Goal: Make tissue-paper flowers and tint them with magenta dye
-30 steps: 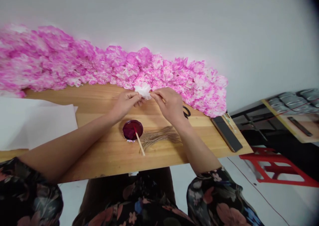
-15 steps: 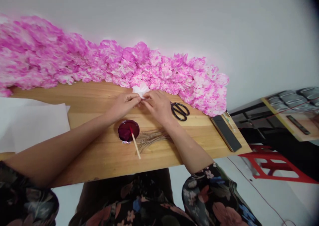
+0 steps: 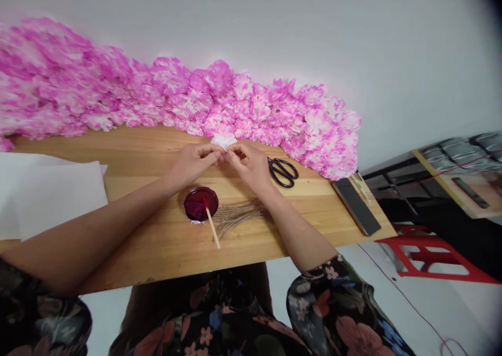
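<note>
Between my hands is a small white paper flower (image 3: 223,139), its ruffled petals facing away from me. My left hand (image 3: 194,162) pinches its base from the left, thumb against fingers. From the right, my right hand (image 3: 251,167) pinches the same base, its fingertips close against those of the left. The fingertips hide the base itself. Just beyond the flower lies a long heap of pink and white paper flowers (image 3: 168,94). Nearer to me stands a round dish of dark red dye (image 3: 201,204), with a wooden stick (image 3: 212,225) leaning in it.
Black-handled scissors (image 3: 283,173) lie right of my right hand. Thin brown strings or stems (image 3: 241,215) are bundled beside the dish. White paper sheets (image 3: 58,196) cover the table's left part. A dark phone (image 3: 356,207) lies near the right edge; a red stool (image 3: 435,256) stands beyond.
My right hand has moved left, closing in on my left hand at the flower's base. The scissors, partly hidden earlier, now show. The view has shifted slightly.
</note>
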A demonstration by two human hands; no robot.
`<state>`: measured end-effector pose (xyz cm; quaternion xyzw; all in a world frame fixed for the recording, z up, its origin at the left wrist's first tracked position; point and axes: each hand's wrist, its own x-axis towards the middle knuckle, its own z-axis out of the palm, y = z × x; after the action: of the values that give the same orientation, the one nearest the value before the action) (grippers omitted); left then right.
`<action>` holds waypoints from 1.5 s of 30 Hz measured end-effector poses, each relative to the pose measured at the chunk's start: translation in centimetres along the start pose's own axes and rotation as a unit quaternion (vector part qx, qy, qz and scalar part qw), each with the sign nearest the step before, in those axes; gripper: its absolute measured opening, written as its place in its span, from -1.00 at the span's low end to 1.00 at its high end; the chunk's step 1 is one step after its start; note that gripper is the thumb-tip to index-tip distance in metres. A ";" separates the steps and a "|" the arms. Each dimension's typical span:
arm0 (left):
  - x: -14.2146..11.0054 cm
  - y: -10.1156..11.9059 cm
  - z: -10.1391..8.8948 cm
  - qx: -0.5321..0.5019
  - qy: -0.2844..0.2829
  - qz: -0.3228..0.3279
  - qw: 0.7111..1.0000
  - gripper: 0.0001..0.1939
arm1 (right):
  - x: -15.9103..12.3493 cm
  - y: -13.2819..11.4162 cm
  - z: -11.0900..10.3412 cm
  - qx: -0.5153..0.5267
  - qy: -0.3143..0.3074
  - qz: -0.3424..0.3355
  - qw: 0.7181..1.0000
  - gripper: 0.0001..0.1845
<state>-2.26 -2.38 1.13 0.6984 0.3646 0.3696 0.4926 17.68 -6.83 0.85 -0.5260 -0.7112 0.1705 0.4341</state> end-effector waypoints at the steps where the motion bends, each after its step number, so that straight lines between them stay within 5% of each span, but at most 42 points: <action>1: 0.0 -0.1 0.0 0.012 -0.001 0.002 1.000 -0.77 | 0.0 0.0 0.1 0.012 0.002 0.004 1.000 -0.78; 16: 0.1 -1.0 0.3 0.068 0.001 0.022 0.997 -0.79 | 0.1 0.1 0.2 0.020 0.018 0.037 0.999 -0.81; 24: 1.0 -2.2 -0.6 0.157 0.166 0.141 0.963 -0.72 | 0.2 0.7 0.3 0.046 0.022 0.036 0.998 -0.96; 30: 1.3 -2.6 -0.9 0.219 0.114 0.204 0.947 -0.79 | 0.0 0.9 0.3 0.057 0.010 0.017 0.998 -0.81; 45: 0.9 -1.8 -1.0 0.231 0.106 0.185 0.949 -0.92 | 0.1 0.8 -0.3 -0.126 -0.005 -0.056 0.990 -0.79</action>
<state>-2.98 -0.70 -0.20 0.8048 0.3549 0.4319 0.1993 18.35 -6.54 0.47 -0.5355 -0.7572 0.0574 0.3696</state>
